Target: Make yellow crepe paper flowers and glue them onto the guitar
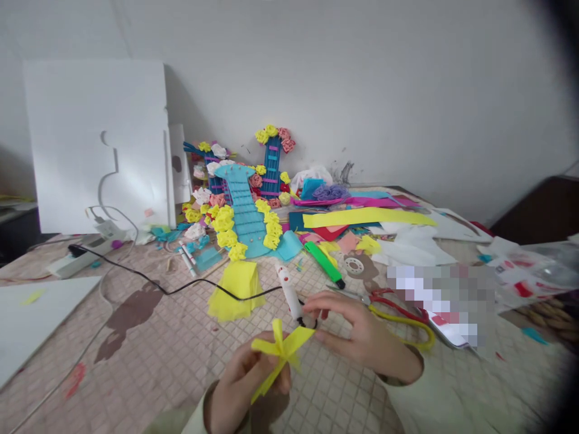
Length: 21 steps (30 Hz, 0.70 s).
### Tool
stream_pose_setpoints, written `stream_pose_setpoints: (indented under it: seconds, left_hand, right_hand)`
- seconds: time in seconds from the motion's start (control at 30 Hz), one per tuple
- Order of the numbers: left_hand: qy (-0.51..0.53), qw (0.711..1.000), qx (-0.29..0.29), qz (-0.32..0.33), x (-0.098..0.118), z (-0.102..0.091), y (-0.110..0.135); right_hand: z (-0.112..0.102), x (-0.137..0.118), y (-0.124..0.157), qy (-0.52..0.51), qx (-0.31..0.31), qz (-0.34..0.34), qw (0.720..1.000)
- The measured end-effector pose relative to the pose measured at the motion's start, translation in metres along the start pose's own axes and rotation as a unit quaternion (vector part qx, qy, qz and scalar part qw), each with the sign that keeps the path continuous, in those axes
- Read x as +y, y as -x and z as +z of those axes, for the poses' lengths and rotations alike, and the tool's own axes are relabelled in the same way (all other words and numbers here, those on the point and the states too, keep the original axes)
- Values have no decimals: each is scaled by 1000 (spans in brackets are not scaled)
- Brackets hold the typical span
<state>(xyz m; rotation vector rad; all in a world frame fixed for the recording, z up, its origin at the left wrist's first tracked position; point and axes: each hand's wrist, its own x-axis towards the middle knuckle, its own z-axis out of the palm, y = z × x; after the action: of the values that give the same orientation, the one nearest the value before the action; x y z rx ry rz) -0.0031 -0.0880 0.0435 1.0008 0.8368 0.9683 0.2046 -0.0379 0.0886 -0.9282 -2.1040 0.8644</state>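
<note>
My left hand (242, 389) is low in the middle, fingers closed round a folded piece of yellow paper (280, 352) whose strips stick up and to the right. My right hand (362, 337) reaches left across the table, its fingers closing on the lower end of a white glue gun (289, 292) that lies on the patterned tablecloth (158, 355). A black cord (149, 278) runs from the glue gun away to the left. Just behind it sits a stack of yellow paper (236, 290).
A blue paper model (244, 214) trimmed with yellow, pink and white paper flowers stands at the back centre. Coloured paper sheets (362, 217), a green marker (323, 262) and red-and-yellow scissors (398, 310) lie to the right. A white power strip (84, 256) and white boards (97, 144) are at left.
</note>
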Motion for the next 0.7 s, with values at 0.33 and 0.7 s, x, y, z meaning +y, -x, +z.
stream_pose_setpoints:
  seconds: [0.33, 0.7]
  left_hand:
    - [-45, 996, 43, -62, -22, -21, 15]
    - [-39, 999, -25, -17, -28, -29, 37]
  right_hand:
    - [50, 44, -45, 139, 77, 141, 977]
    - [45, 11, -39, 15, 95, 128, 987]
